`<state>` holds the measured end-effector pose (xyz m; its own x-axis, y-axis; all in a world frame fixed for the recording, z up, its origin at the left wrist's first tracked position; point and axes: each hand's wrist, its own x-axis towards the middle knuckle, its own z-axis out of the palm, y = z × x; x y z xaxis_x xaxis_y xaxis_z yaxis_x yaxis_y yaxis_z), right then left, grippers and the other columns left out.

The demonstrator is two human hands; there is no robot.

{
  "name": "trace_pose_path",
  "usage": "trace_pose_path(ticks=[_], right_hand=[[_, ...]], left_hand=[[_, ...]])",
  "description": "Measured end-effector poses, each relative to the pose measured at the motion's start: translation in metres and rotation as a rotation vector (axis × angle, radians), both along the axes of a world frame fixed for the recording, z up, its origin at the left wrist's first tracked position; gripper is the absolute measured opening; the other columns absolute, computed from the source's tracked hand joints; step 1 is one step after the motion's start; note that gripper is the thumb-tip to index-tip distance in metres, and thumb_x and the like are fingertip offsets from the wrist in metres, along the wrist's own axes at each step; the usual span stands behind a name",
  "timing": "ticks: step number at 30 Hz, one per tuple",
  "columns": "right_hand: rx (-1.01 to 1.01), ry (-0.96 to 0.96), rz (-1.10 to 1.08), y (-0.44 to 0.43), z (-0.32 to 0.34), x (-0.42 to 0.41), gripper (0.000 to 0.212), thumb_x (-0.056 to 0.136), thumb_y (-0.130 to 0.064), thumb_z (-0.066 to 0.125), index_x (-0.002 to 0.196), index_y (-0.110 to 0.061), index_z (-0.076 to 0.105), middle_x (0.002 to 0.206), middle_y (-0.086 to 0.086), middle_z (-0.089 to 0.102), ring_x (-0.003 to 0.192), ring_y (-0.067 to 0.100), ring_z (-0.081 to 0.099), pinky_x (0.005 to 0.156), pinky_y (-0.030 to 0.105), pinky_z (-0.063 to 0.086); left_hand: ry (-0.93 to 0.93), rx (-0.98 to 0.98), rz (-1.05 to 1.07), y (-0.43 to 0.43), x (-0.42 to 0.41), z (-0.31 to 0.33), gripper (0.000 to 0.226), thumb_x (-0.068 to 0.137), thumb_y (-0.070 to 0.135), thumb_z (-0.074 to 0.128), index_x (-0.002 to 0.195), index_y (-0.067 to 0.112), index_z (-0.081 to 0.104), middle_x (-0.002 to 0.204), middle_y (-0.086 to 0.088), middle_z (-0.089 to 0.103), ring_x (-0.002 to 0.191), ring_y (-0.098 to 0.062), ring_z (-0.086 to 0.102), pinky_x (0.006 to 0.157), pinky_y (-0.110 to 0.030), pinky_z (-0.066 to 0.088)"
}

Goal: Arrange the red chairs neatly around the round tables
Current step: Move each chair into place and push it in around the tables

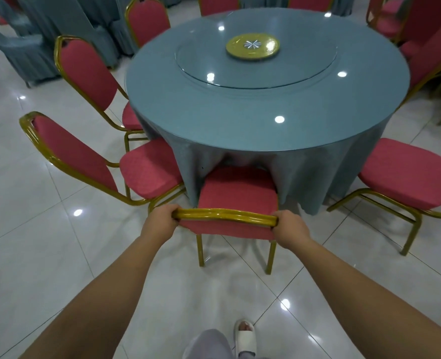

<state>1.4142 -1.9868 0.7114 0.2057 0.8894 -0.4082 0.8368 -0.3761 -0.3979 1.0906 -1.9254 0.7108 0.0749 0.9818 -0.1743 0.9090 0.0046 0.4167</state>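
Left hand [162, 219] and right hand [290, 229] curling tight round opposite ends of gold top rail on red chair [237, 193]; seat front sitting under hanging cloth of round table [266, 130]; neighbouring chairs [149, 167] flanking both sides

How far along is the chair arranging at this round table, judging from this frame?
Done: the near-left chair and the chair behind it sit with seats against the tablecloth. In hand: the left hand and right hand grip the top rail of the front chair, its seat partly under the cloth. Left: the right chair looks untucked; far chairs are only partly visible.
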Motion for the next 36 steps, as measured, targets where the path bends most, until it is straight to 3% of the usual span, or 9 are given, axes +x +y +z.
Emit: trace_pose_path(ticks=[9,13,15,18,21,24,29,32,36], right_hand=[[0.021,0.016,-0.046,0.017,-0.013,0.006,0.028,0.090,-0.009,0.054,0.074,-0.028,0.066,0.077,-0.003,0.068,0.079,0.019,0.064,0.073,0.045,0.059],[0.025,0.019,-0.044,0.013,-0.007,0.003,0.028,0.089,-0.008,0.055,0.079,-0.032,0.066,0.081,-0.004,0.068,0.084,0.020,0.064,0.074,0.046,0.059],[0.020,0.009,-0.043,0.009,0.002,0.000,0.024,0.091,-0.016,0.060,0.101,-0.038,0.065,0.095,-0.004,0.065,0.093,0.021,0.061,0.081,0.046,0.056],[-0.068,0.007,-0.052,-0.002,0.015,-0.006,0.068,0.085,-0.038,0.070,0.143,-0.045,0.033,0.135,0.001,0.046,0.127,0.033,0.042,0.101,0.054,0.041],[-0.068,-0.014,-0.105,-0.020,0.019,-0.015,0.070,0.082,-0.039,0.071,0.140,-0.040,0.032,0.143,0.001,0.038,0.135,0.032,0.034,0.105,0.057,0.038],[-0.036,-0.089,-0.151,-0.033,0.022,-0.026,0.055,0.086,-0.038,0.068,0.133,-0.035,0.039,0.134,-0.002,0.044,0.124,0.028,0.045,0.099,0.054,0.043],[-0.005,-0.140,-0.232,-0.034,0.036,-0.046,0.012,0.095,-0.027,0.055,0.107,-0.025,0.057,0.098,-0.001,0.059,0.088,0.018,0.058,0.080,0.040,0.054],[0.032,-0.145,-0.255,-0.042,0.035,-0.056,0.007,0.095,-0.022,0.053,0.100,-0.025,0.057,0.093,0.002,0.061,0.081,0.019,0.060,0.064,0.032,0.050],[0.030,-0.151,-0.248,-0.051,0.024,-0.059,0.011,0.095,-0.017,0.051,0.099,-0.026,0.057,0.093,0.003,0.061,0.080,0.020,0.060,0.063,0.032,0.046]], left_hand=[[-0.038,-0.016,0.002,0.012,0.006,-0.008,0.016,0.080,0.000,0.064,0.084,0.016,0.061,0.079,-0.004,0.061,0.077,-0.024,0.060,0.068,-0.037,0.051],[-0.024,-0.168,-0.139,0.004,-0.005,-0.008,0.055,0.073,0.016,0.081,0.114,0.022,0.046,0.115,0.000,0.047,0.107,-0.023,0.051,0.085,-0.035,0.049],[-0.039,-0.219,-0.182,0.001,-0.012,-0.005,0.083,0.074,0.020,0.081,0.141,0.021,0.034,0.139,-0.003,0.036,0.129,-0.024,0.040,0.101,-0.036,0.044],[-0.087,-0.258,-0.219,-0.006,-0.021,-0.003,0.101,0.079,0.021,0.078,0.157,0.019,0.013,0.160,-0.002,0.017,0.144,-0.025,0.026,0.115,-0.037,0.033],[-0.178,-0.195,-0.219,-0.010,-0.027,0.002,0.079,0.086,0.019,0.072,0.153,0.019,0.029,0.153,-0.006,0.035,0.130,-0.020,0.045,0.107,-0.033,0.042],[-0.142,-0.180,-0.271,-0.004,-0.031,0.013,0.063,0.089,0.020,0.067,0.146,0.022,0.041,0.140,-0.003,0.049,0.110,-0.017,0.056,0.095,-0.031,0.048],[-0.028,-0.135,-0.370,0.004,-0.041,0.019,0.047,0.091,0.026,0.065,0.136,0.026,0.051,0.124,-0.002,0.057,0.112,-0.023,0.057,0.094,-0.044,0.051],[-0.124,-0.159,-0.377,0.012,-0.046,0.017,0.031,0.093,0.021,0.063,0.123,0.026,0.060,0.112,-0.002,0.062,0.102,-0.023,0.061,0.090,-0.045,0.052],[-0.110,-0.121,-0.402,0.013,-0.053,0.014,0.025,0.090,0.021,0.064,0.114,0.027,0.068,0.100,-0.002,0.069,0.092,-0.021,0.064,0.083,-0.038,0.054]])
